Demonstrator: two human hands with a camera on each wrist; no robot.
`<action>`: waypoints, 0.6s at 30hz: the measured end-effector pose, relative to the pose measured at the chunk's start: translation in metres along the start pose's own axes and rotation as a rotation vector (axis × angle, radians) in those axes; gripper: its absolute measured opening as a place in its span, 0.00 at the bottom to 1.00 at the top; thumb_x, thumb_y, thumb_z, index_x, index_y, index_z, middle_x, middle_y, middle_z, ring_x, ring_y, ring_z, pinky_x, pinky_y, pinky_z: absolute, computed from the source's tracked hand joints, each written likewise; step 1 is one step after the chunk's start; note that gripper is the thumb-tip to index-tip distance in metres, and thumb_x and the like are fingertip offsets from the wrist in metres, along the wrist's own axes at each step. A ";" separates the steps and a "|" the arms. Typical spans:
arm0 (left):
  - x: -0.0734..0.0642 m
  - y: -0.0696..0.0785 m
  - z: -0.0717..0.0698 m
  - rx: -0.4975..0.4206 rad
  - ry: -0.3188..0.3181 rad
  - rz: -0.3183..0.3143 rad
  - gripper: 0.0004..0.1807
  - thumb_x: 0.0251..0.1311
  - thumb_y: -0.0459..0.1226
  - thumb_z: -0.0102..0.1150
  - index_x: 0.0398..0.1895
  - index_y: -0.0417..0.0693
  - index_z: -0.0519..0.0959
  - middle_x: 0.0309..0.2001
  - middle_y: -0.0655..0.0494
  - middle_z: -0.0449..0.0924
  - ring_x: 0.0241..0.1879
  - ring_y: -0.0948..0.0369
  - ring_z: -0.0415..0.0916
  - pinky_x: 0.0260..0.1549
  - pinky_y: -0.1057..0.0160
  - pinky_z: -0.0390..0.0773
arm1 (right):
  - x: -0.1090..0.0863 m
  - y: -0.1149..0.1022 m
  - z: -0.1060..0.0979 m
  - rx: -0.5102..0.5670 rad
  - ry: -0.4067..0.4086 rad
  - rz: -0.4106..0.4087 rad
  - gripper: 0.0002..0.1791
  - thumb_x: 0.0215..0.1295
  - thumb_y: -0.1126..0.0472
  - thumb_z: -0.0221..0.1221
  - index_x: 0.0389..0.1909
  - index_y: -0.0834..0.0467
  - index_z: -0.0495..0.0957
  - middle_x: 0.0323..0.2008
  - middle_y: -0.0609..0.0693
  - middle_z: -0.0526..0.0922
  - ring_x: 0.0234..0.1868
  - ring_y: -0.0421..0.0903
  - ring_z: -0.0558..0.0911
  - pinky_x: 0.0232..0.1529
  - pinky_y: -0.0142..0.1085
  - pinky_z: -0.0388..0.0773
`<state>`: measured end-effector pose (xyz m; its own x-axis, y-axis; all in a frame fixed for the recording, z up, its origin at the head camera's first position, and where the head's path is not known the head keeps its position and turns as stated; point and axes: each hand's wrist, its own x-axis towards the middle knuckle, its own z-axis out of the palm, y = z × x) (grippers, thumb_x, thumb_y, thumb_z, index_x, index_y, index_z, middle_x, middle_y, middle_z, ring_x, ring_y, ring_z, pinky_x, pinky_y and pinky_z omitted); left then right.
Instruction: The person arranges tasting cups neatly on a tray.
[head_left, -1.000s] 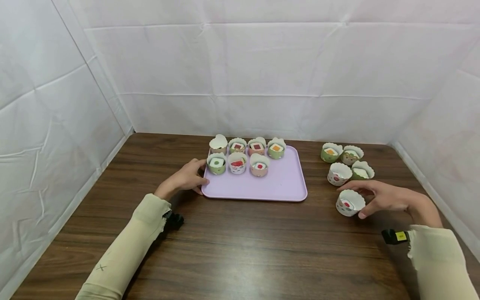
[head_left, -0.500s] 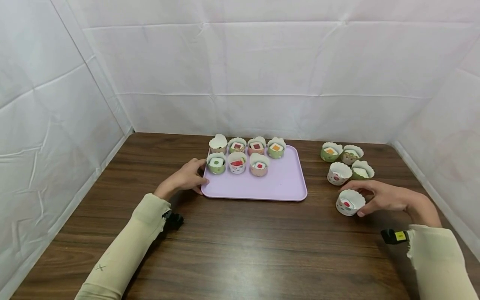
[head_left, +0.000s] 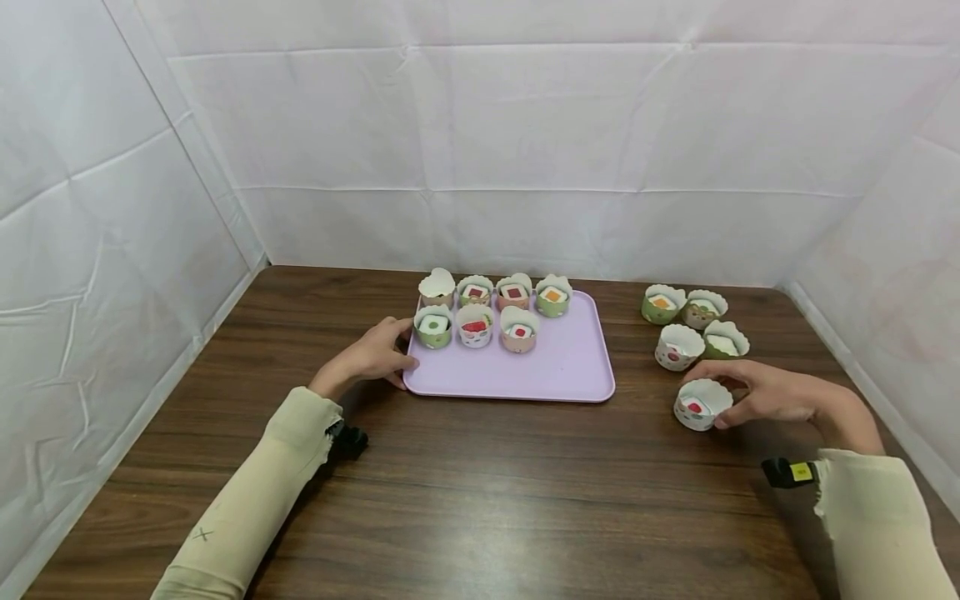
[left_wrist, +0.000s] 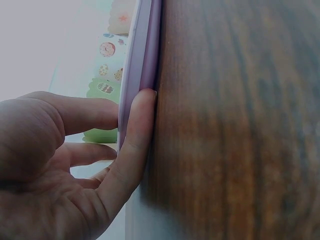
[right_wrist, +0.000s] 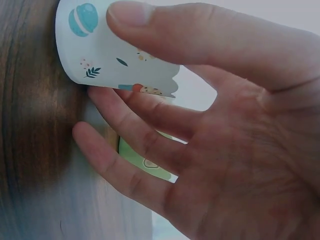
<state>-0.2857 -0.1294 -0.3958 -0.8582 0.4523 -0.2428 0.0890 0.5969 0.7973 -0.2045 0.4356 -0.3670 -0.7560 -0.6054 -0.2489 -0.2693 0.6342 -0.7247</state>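
Note:
My right hand (head_left: 783,394) holds a white paper baking cup (head_left: 693,414) with a small red-topped piece inside. In the right wrist view, the thumb presses one side of this cup (right_wrist: 95,45) and fingers curl around the other, close over the wood. At the lilac tray's (head_left: 517,383) left edge, my left hand (head_left: 372,350) grips the rim; the left wrist view shows fingers on both sides of the tray wall (left_wrist: 145,55). On the tray stand several baking cups, four in back and three in front, including a green one (head_left: 433,337) nearest that hand.
Several more filled cups cluster beyond my right hand: a white one (head_left: 673,360), a green one (head_left: 656,315), a brownish one (head_left: 699,321) and another green one (head_left: 727,343). White sheeting (head_left: 525,125) walls the dark wooden table (head_left: 450,500) at back and sides.
The right thumb and fingers have closed in on the white baking cup, which has shifted very slightly right and away. My left hand and the tray have stayed where they were.

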 end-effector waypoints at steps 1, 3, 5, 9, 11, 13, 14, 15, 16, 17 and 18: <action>0.000 0.000 0.000 -0.001 0.000 -0.002 0.44 0.67 0.25 0.57 0.82 0.32 0.46 0.65 0.29 0.56 0.34 0.50 0.82 0.31 0.59 0.92 | 0.000 0.000 0.000 0.002 0.002 0.000 0.29 0.61 0.63 0.71 0.63 0.57 0.76 0.57 0.41 0.78 0.54 0.31 0.75 0.49 0.25 0.77; 0.000 0.000 0.000 -0.002 0.001 -0.004 0.44 0.66 0.25 0.57 0.82 0.32 0.46 0.65 0.29 0.57 0.34 0.50 0.82 0.31 0.59 0.92 | 0.000 0.000 0.000 0.001 0.009 -0.006 0.28 0.62 0.64 0.71 0.63 0.56 0.76 0.57 0.41 0.78 0.54 0.31 0.75 0.48 0.26 0.77; 0.000 0.000 0.000 -0.002 0.000 -0.005 0.44 0.66 0.25 0.57 0.82 0.31 0.46 0.65 0.28 0.56 0.34 0.50 0.82 0.31 0.59 0.92 | 0.000 0.000 0.000 -0.005 0.017 -0.017 0.27 0.63 0.64 0.70 0.63 0.55 0.76 0.57 0.41 0.78 0.54 0.31 0.75 0.48 0.27 0.77; 0.000 0.001 0.000 -0.002 -0.001 -0.002 0.44 0.66 0.25 0.57 0.82 0.31 0.46 0.66 0.28 0.56 0.34 0.50 0.82 0.31 0.59 0.92 | -0.001 0.000 0.000 -0.012 0.028 -0.024 0.27 0.63 0.65 0.69 0.63 0.54 0.76 0.56 0.42 0.80 0.54 0.32 0.76 0.47 0.28 0.79; 0.000 0.001 0.000 -0.003 -0.001 -0.002 0.44 0.66 0.25 0.57 0.82 0.31 0.46 0.66 0.28 0.56 0.35 0.49 0.82 0.31 0.59 0.92 | 0.000 -0.001 0.000 -0.012 0.032 -0.022 0.26 0.64 0.65 0.69 0.63 0.55 0.75 0.55 0.43 0.80 0.53 0.33 0.77 0.46 0.29 0.80; 0.000 0.001 0.000 -0.007 -0.002 -0.005 0.44 0.66 0.25 0.57 0.82 0.31 0.46 0.66 0.28 0.56 0.35 0.49 0.82 0.31 0.59 0.92 | 0.000 -0.001 0.000 -0.018 0.039 -0.020 0.26 0.64 0.65 0.69 0.63 0.55 0.75 0.54 0.45 0.81 0.52 0.34 0.78 0.46 0.28 0.79; 0.000 0.001 0.000 -0.008 -0.004 -0.006 0.44 0.67 0.25 0.57 0.82 0.31 0.46 0.66 0.28 0.56 0.35 0.49 0.82 0.31 0.59 0.92 | 0.000 -0.002 0.000 -0.020 0.042 -0.019 0.26 0.64 0.65 0.69 0.62 0.55 0.75 0.53 0.46 0.81 0.51 0.34 0.78 0.46 0.28 0.79; -0.001 0.001 0.000 -0.011 -0.005 -0.007 0.44 0.67 0.25 0.57 0.82 0.32 0.46 0.67 0.28 0.56 0.35 0.49 0.82 0.31 0.59 0.92 | 0.001 -0.003 0.000 -0.027 0.048 -0.017 0.26 0.64 0.65 0.69 0.62 0.55 0.75 0.53 0.46 0.81 0.51 0.34 0.78 0.46 0.28 0.79; 0.000 0.001 0.000 -0.012 -0.006 -0.008 0.45 0.67 0.25 0.57 0.82 0.32 0.46 0.67 0.28 0.56 0.35 0.48 0.82 0.31 0.59 0.92 | 0.001 -0.003 0.000 -0.037 0.053 -0.015 0.27 0.63 0.65 0.70 0.62 0.55 0.74 0.53 0.46 0.81 0.51 0.34 0.78 0.47 0.27 0.78; 0.000 0.001 0.000 -0.014 -0.006 -0.009 0.45 0.67 0.25 0.57 0.82 0.32 0.46 0.67 0.28 0.55 0.35 0.48 0.82 0.32 0.59 0.92 | 0.002 -0.004 0.000 -0.042 0.059 -0.011 0.27 0.63 0.65 0.70 0.62 0.55 0.74 0.54 0.47 0.80 0.51 0.33 0.78 0.47 0.27 0.78; 0.000 0.001 0.000 -0.013 -0.007 -0.010 0.45 0.67 0.25 0.57 0.82 0.32 0.46 0.67 0.28 0.55 0.35 0.49 0.82 0.32 0.59 0.92 | 0.002 -0.005 0.001 -0.050 0.067 -0.006 0.27 0.62 0.64 0.71 0.61 0.55 0.75 0.54 0.47 0.80 0.52 0.32 0.78 0.48 0.26 0.78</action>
<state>-0.2856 -0.1291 -0.3949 -0.8556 0.4508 -0.2545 0.0736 0.5926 0.8021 -0.2045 0.4309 -0.3644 -0.7919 -0.5771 -0.1995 -0.3027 0.6548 -0.6925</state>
